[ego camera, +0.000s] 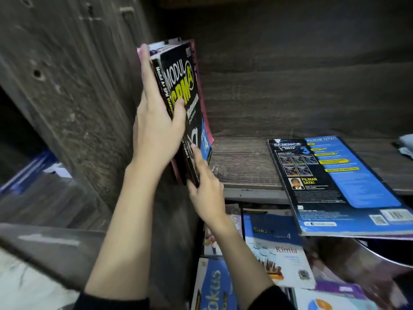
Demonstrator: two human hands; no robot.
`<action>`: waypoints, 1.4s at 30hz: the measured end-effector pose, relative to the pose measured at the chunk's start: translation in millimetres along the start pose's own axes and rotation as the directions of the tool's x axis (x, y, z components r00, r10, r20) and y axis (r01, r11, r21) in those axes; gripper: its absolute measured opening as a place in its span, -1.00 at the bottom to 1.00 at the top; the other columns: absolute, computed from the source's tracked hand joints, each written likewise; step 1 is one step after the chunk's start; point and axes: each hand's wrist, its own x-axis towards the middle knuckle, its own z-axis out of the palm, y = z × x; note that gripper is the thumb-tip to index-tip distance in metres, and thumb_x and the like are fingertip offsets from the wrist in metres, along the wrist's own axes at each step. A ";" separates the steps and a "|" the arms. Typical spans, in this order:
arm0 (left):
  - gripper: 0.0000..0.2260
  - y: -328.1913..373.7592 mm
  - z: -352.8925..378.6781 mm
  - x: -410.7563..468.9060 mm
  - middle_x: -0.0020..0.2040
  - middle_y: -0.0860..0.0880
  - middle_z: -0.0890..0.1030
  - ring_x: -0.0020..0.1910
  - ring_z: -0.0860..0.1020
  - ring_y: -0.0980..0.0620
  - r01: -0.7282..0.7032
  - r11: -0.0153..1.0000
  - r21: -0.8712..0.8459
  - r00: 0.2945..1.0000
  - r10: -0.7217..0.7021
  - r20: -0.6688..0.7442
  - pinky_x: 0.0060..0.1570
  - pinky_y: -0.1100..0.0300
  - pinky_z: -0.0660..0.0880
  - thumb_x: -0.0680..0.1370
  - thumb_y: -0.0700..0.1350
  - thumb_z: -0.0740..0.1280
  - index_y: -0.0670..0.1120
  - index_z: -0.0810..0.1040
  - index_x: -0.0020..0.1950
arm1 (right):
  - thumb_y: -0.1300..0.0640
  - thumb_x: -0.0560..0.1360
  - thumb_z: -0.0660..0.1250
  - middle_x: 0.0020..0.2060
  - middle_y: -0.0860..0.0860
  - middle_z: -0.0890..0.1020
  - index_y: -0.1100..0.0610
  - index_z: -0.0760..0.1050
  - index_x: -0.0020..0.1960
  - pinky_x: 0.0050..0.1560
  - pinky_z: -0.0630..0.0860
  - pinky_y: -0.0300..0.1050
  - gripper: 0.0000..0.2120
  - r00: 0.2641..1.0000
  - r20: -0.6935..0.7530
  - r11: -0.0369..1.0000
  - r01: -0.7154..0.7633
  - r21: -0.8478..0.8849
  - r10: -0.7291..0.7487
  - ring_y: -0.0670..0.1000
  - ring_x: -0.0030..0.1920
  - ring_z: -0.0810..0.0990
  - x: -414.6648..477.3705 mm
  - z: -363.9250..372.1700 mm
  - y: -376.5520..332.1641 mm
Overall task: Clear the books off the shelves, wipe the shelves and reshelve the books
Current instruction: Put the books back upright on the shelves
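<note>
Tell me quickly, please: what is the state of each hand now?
Left hand: grips the upright books, thumb on the black book.
Right hand: touches the black book's lower end; grip cannot be told.

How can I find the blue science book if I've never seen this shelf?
Look at the dark wooden shelf. On its right side, one book lies flat and pokes out over the front edge: the blue science book. The black and yellow book on the left stands upright; this one alone lies flat.
</note>
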 end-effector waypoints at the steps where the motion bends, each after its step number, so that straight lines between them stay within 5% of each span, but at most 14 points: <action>1: -0.30 -0.8 1.6 -4.6 0.48 -0.03 0.30 0.38 0.37 -0.02 0.001 1.000 -0.007 1.000 -0.001 -0.009 0.34 0.29 0.25 0.54 -0.20 0.22 -0.08 -0.14 0.56 | 0.28 0.41 0.36 0.44 -0.02 0.34 -0.21 -0.03 0.53 0.25 0.45 0.04 -0.11 0.998 0.061 0.998 -0.033 0.055 0.029 0.14 0.31 0.46 1.8 -1.5 4.1; 4: -0.34 -6.4 11.3 -21.9 0.48 -0.05 0.30 0.31 0.41 -0.02 0.025 0.999 -0.045 0.999 -0.026 -0.027 0.27 0.53 0.18 0.57 -0.25 0.20 -0.14 -0.13 0.55 | 0.28 0.31 0.44 0.54 -0.08 0.07 -0.18 -0.12 0.54 0.50 0.08 -0.09 0.05 0.930 0.364 0.983 -0.116 0.139 0.059 -0.06 0.53 0.04 4.0 -10.6 20.3; 7: -0.37 -14.4 16.4 -27.9 0.45 -0.08 0.35 0.32 0.42 -0.02 0.045 0.997 -0.067 0.999 -0.047 -0.027 0.27 0.52 0.18 0.59 -0.25 0.19 -0.12 -0.09 0.56 | 0.29 0.29 0.48 0.56 -0.06 -0.02 -0.32 -0.13 0.50 0.50 0.06 -0.07 0.11 0.849 0.504 0.958 -0.254 0.130 0.157 -0.12 0.54 -0.09 2.8 -18.6 31.6; 14: -0.36 -23.1 17.3 -22.9 0.42 -0.03 0.40 0.34 0.43 0.06 0.077 0.985 -0.152 0.993 -0.090 -0.080 0.30 0.01 0.41 0.48 -0.27 0.33 -0.12 0.17 0.52 | 0.28 0.24 0.54 0.44 -0.11 0.27 -0.24 0.11 0.50 0.42 0.25 -0.12 0.02 0.884 0.429 0.940 -0.286 0.185 0.184 -0.11 0.42 0.24 3.2 -19.0 37.2; 18: -0.36 -23.5 20.1 -22.4 0.29 0.12 0.47 0.20 0.47 0.35 0.157 0.947 -0.280 0.986 -0.166 -0.008 0.31 0.27 0.38 0.47 -0.37 0.33 -0.11 0.22 0.51 | 0.40 0.24 0.46 0.39 -0.13 0.33 -0.19 0.22 0.48 0.25 0.32 -0.35 -0.04 0.901 0.390 0.902 -0.317 0.294 0.189 -0.17 0.36 0.32 3.9 -14.8 39.5; 24: -0.37 -30.3 26.4 -25.2 0.21 0.15 0.46 -0.01 0.46 0.54 0.163 0.942 -0.293 0.978 -0.193 -0.079 0.07 0.56 0.37 0.48 -0.36 0.35 -0.12 0.23 0.50 | 0.49 0.26 0.37 0.39 -0.18 0.38 -0.27 0.24 0.45 0.14 0.40 -0.39 -0.04 0.909 0.358 0.857 -0.349 0.380 0.212 -0.19 0.34 0.39 5.7 -2.5 42.7; 27: -0.37 -31.9 28.2 -26.7 0.22 0.07 0.52 0.00 0.53 0.36 0.133 0.957 -0.257 0.980 -0.165 -0.110 -0.01 0.54 0.42 0.48 -0.33 0.36 -0.10 0.23 0.50 | 0.49 0.30 0.37 0.34 -0.07 0.46 -0.26 0.26 0.40 0.10 0.44 -0.42 -0.10 0.925 0.306 0.863 -0.334 0.379 0.224 -0.14 0.25 0.48 7.7 2.4 45.4; 32: -0.46 -36.4 33.5 -28.1 0.06 0.01 0.41 -0.06 0.40 0.24 0.064 0.993 -0.096 0.980 -0.081 -0.184 -0.26 0.51 0.48 0.48 -0.28 0.39 -0.15 0.33 0.44 | 0.49 0.37 0.38 0.34 0.00 0.46 0.09 0.32 0.44 0.11 0.38 -0.52 -0.28 0.933 0.252 0.877 -0.334 0.345 0.256 -0.09 0.27 0.48 7.2 7.5 44.6; 38: -0.59 -41.5 43.2 -35.9 0.04 -0.13 0.52 -0.12 0.50 0.10 0.094 0.995 -0.024 0.971 -0.097 -0.217 -0.09 0.16 0.53 0.50 -0.20 0.39 -0.20 0.45 0.34 | 0.37 0.37 0.44 0.32 0.05 0.48 0.14 0.35 0.43 0.33 0.15 -0.47 -0.34 0.957 0.170 0.944 -0.265 0.198 0.233 -0.12 0.31 0.38 5.1 12.4 45.6; 42: -0.66 -40.8 46.7 -38.2 -0.04 0.01 0.47 -0.23 0.49 0.13 0.152 0.988 -0.036 0.962 -0.156 -0.223 -0.13 0.02 0.56 0.47 -0.21 0.42 -0.18 0.49 0.23 | 0.37 0.40 0.43 0.33 0.08 0.48 0.19 0.39 0.40 0.27 0.05 -0.61 -0.41 0.960 0.132 0.951 -0.265 0.157 0.246 -0.17 0.30 0.32 5.3 14.9 44.6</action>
